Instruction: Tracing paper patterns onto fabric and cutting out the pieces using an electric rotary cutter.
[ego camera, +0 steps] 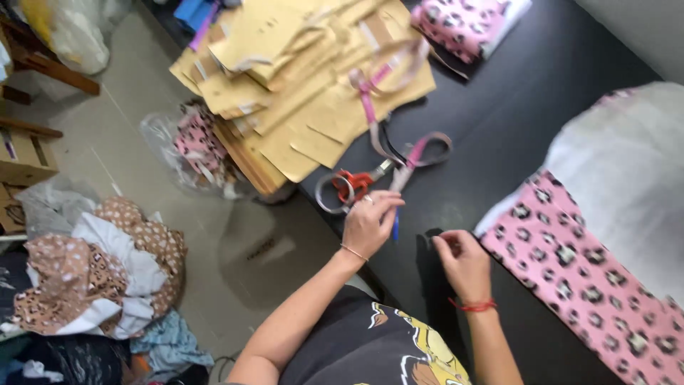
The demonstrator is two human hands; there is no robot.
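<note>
My left hand (pixel 368 222) rests on the black table (pixel 513 107), fingers curled around a blue pen (pixel 395 228) whose tip pokes out below the hand. Just beyond it lie red-handled scissors (pixel 350 186) and a looped pink and beige measuring tape (pixel 399 153). My right hand (pixel 463 262), with a red string on the wrist, is on the table beside the left one, its fingertips pinched together; nothing visible shows between them. A pink leopard-print fabric (pixel 570 274) lies spread just right of that hand, its white underside (pixel 627 171) folded over.
A stack of tan paper pattern pieces (pixel 299 78) covers the table's far left end. Folded pink print fabric (pixel 463 25) lies at the far edge. On the floor are a heap of brown spotted fabric (pixel 100 271), plastic bags (pixel 192 150) and cardboard boxes (pixel 21 157).
</note>
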